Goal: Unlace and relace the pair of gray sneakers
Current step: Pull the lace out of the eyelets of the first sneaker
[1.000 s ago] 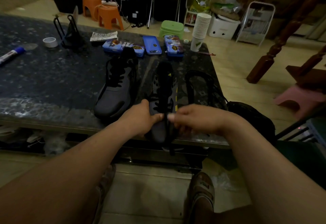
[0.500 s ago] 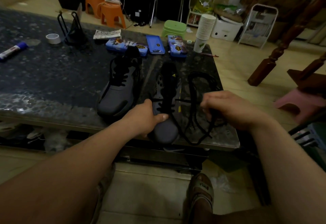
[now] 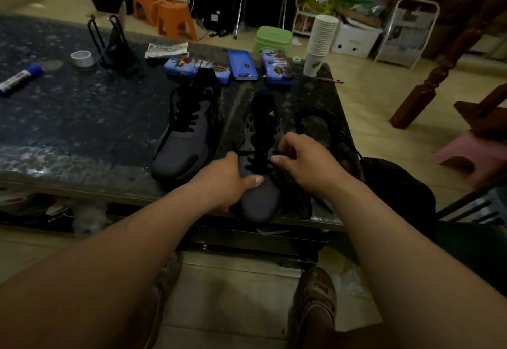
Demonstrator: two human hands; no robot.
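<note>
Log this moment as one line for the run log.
left hand: grips gray sneaker toe | right hand: pinches black lace above toe | other sneaker: laced, alongside

tally on and around one dark stone table (image 3: 82,118)
two gray sneakers (image 3: 182,148) (image 3: 259,201), two black laces (image 3: 189,112) (image 3: 315,119), two hands (image 3: 227,181) (image 3: 307,163); three blue pencil cases (image 3: 197,70) (image 3: 242,66) (image 3: 275,67), one stack of paper cups (image 3: 322,38), one white tape roll (image 3: 81,58), one blue-capped glue stick (image 3: 20,78), one black wire stand (image 3: 109,44), one folded printed paper (image 3: 166,49); on the floor, four plastic stools (image 3: 146,0) (image 3: 175,18) (image 3: 271,38) (image 3: 466,156): two orange, one green, one pink; one white box (image 3: 354,41), one white folding rack (image 3: 408,30).
</note>
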